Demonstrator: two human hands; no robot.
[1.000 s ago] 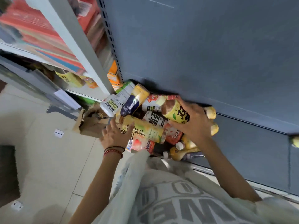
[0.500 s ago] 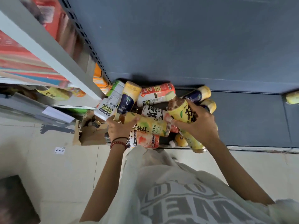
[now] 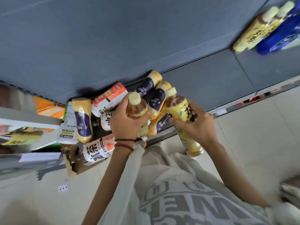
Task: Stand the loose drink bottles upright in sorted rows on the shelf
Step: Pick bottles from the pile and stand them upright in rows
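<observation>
Over the shelf [image 3: 211,75], my left hand [image 3: 126,124] is gripping a tea bottle [image 3: 136,109], right hand [image 3: 198,127] a yellow bottle [image 3: 181,111]; pile [image 3: 82,117] is lying at nine o'clock, row [image 3: 253,34] standing at two; most sorting remaining.

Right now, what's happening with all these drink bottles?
A person is sorting them by hand at a low shelf. The left hand grips a brown tea bottle by its upper part, and the right hand grips a yellow-labelled bottle. Both are lifted above a heap of loose bottles lying on their sides at the shelf's left end. Farther right on the shelf, a yellow bottle and a blue one sit side by side, blurred.
</observation>
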